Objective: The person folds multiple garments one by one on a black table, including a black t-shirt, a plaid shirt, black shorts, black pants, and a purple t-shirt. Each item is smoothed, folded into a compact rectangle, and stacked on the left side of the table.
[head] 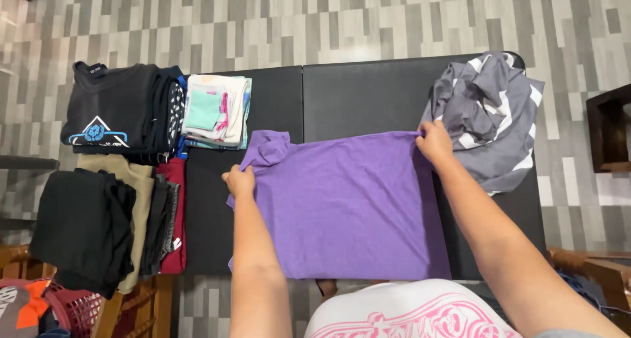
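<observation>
Head view looks straight down on a black worktop (342, 95) where a purple T-shirt (342, 206) lies spread flat, its collar end toward the left. The left hand (240, 180) has its fingers closed on the shirt's left edge just below the collar, and the right hand (434, 142) pinches the top right corner, both holding the cloth taut. The shirt looks smoothed out but not yet folded. Several garments already sit folded on the left: a black shirt stack (118, 108), a pale folded pile (217, 111), a black folded piece (82, 226) over tan and dark red ones. A grey and white garment (490, 114) lies crumpled at the right end, apparently not yet folded. A red basket (72, 308) shows at lower left.
</observation>
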